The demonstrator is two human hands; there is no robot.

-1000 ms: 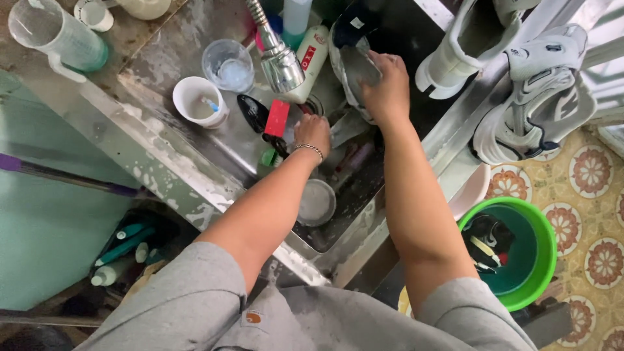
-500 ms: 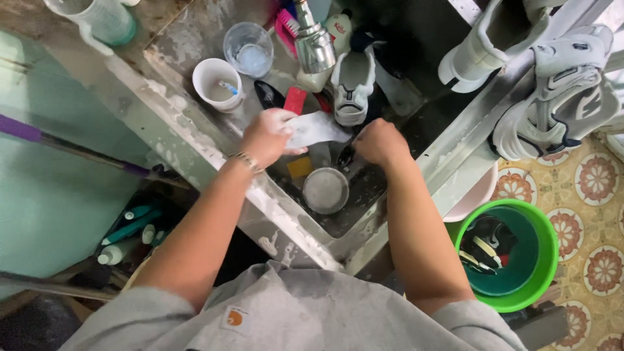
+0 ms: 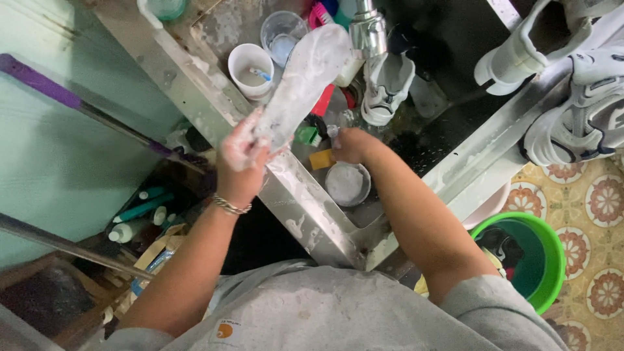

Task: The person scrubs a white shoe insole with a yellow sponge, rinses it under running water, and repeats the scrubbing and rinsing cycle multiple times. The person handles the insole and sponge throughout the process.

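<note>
A purple-handled pole (image 3: pixel 39 81) slants at far left, above a stainless-steel sink (image 3: pixel 195 84). The soapy left hand (image 3: pixel 240 156) grips the heel end of a long, white, foam-covered shoe insole (image 3: pixel 302 75), raised over the sink's rim and angled toward a chrome tap (image 3: pixel 367 29). A white cup (image 3: pixel 250 65) stands behind it. The right hand (image 3: pixel 351 144) reaches down into the basin beside a round metal bowl (image 3: pixel 346 184); its grip cannot be made out. A green bucket (image 3: pixel 549 260) sits on the patterned floor at right.
</note>
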